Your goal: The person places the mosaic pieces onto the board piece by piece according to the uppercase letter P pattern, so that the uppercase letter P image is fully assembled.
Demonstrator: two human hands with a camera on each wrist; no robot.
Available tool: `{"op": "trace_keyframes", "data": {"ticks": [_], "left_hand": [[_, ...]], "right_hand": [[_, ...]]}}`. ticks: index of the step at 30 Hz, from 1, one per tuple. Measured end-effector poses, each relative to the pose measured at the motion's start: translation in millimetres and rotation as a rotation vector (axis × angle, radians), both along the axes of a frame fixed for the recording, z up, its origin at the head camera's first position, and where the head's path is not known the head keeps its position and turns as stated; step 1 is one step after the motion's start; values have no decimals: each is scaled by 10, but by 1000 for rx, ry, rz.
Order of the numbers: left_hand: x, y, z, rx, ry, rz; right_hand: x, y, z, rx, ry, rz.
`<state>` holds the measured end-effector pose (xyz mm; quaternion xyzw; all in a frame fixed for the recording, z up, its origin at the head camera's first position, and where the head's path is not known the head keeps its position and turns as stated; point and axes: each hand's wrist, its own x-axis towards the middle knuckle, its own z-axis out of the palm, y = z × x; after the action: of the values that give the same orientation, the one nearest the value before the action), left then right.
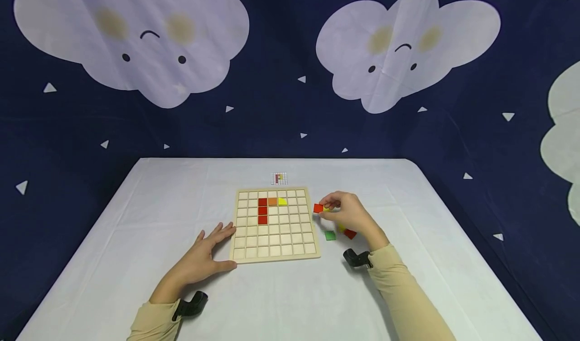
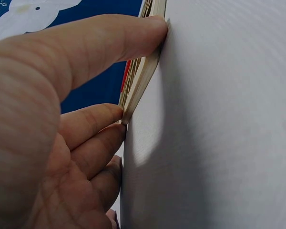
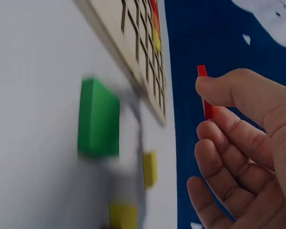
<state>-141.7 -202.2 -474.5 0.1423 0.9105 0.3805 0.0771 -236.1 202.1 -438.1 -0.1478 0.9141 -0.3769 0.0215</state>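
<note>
A square wooden grid board point(image 1: 275, 241) lies on the white table. Three red tiles point(image 1: 263, 210) run down one column, with an orange tile point(image 1: 272, 201) and a yellow tile point(image 1: 283, 201) to the right of the top one. My left hand point(image 1: 199, 260) touches the board's left edge, thumb low and fingers spread farther up. Just off the board's right side, my right hand point(image 1: 348, 211) pinches a red square tile point(image 1: 318, 208) between thumb and fingers. In the right wrist view that tile point(image 3: 208, 112) stands edge-on, clear of the table.
Below the right hand lie a green tile point(image 1: 330, 235), another red tile point(image 1: 350, 234) and a yellow tile point(image 1: 342, 228) partly hidden by the hand. A small printed pattern card point(image 1: 279, 179) lies behind the board. A dark blue cloud-print cloth point(image 1: 281, 124) hangs behind the table.
</note>
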Motion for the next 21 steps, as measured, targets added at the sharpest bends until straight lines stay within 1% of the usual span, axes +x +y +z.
{"op": "trace_keyframes", "data": {"ticks": [5, 12, 21], "left_hand": [[3, 2, 4, -4, 4, -1], [5, 6, 7, -3, 14, -6], [6, 9, 17, -12, 9, -1]], "right_hand": [[15, -203, -11, 22, 8, 44], [46, -451, -11, 40, 27, 140], [73, -742, -27, 66, 35, 195]]}}
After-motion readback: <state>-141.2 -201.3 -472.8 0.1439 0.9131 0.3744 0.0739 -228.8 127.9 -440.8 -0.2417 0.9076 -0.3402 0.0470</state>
